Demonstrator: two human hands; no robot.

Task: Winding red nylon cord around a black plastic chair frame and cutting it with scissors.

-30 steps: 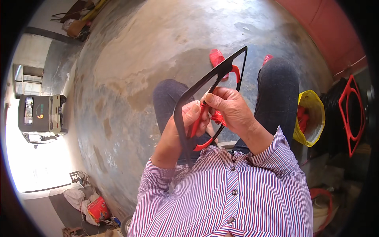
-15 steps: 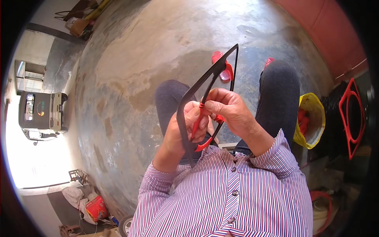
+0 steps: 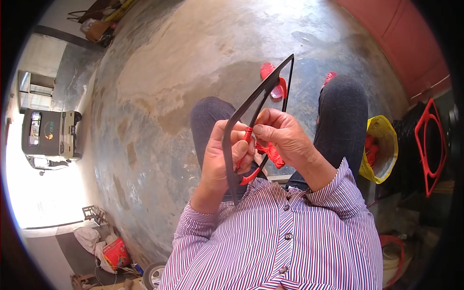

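Observation:
A thin black frame (image 3: 251, 104), shaped like a long triangle, stands tilted over my lap. My left hand (image 3: 220, 154) grips its lower left side. My right hand (image 3: 285, 137) pinches a red strip (image 3: 249, 176) against the frame's inner bar, and the strip curls in a loop below my fingers. Both hands touch each other at the middle of the frame. My knees in dark trousers and red sandals (image 3: 273, 79) show beyond it.
A yellow bag (image 3: 384, 147) holding red pieces sits at my right. Further right a red frame (image 3: 430, 145) leans on dark stuff. The concrete floor (image 3: 193, 53) spreads ahead. A small vehicle (image 3: 48, 135) stands far left, and sacks with a red container (image 3: 113, 253) lie lower left.
The black frame has tipped a little to the left and nearer my chest. My right fingers have worked along the red strip; both hands stay closed on their things.

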